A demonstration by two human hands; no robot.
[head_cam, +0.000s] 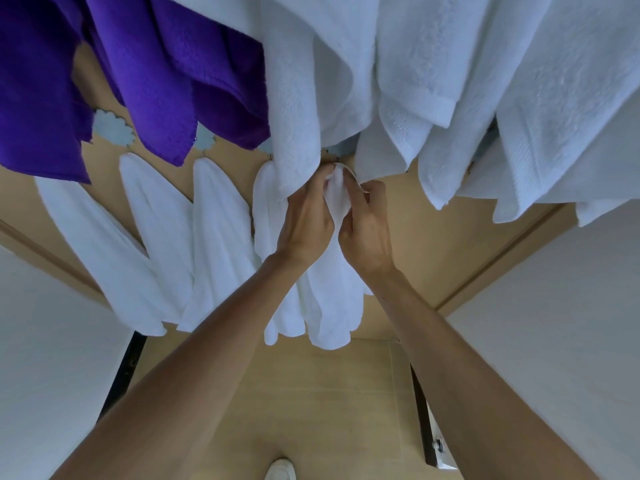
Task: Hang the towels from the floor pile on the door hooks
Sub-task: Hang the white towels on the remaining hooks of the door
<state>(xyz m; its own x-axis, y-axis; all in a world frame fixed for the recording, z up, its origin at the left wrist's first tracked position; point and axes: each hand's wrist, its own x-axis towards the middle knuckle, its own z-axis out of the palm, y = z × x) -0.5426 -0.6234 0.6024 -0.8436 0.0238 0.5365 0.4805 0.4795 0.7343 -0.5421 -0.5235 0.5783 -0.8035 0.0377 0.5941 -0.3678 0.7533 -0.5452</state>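
Observation:
Both my hands pinch the top of a small white towel against the tan door, just under a row of hooks. My left hand grips its upper left fold, and my right hand holds the upper right fold and a thin loop near a hook. The towel hangs down between my forearms. Several other small white towels hang from blue flower-shaped hooks to the left. The hook behind my fingers is mostly hidden.
Large purple towels and large white towels hang from an upper row and drape over the lower hooks. White walls flank the door frame. Beige floor tiles and a white shoe show below.

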